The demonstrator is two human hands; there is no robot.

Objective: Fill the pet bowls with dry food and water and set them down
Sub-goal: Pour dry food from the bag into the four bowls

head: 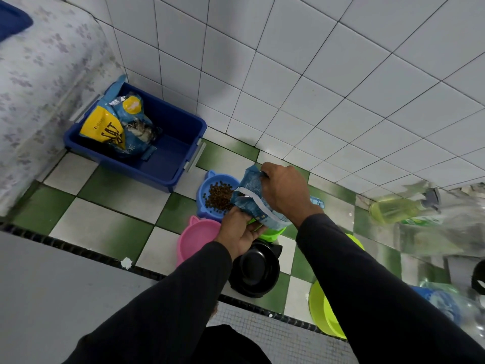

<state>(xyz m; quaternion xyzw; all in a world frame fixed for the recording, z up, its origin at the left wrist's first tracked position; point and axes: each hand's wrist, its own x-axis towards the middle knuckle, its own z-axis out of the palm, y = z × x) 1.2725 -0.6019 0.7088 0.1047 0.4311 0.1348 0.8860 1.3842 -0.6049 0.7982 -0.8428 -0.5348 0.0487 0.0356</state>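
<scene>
A blue cat-eared bowl (207,189) on the checkered floor holds a heap of brown kibble (219,197). A blue food bag (252,198) is tipped with its mouth over that bowl. My right hand (284,191) grips the bag from above. My left hand (240,232) holds the bag's lower edge from beneath. A pink bowl (195,240) and a black bowl (254,269) sit empty just in front. A green bowl (270,233) is mostly hidden under the bag and hands.
A blue plastic bin (168,143) with another cat food bag (118,124) stands by the tiled wall at left. A lime basin (321,311) lies under my right arm. Clear bottles, one holding yellow-green liquid (393,210), lie at right. A patterned cloth-covered surface (39,74) rises at far left.
</scene>
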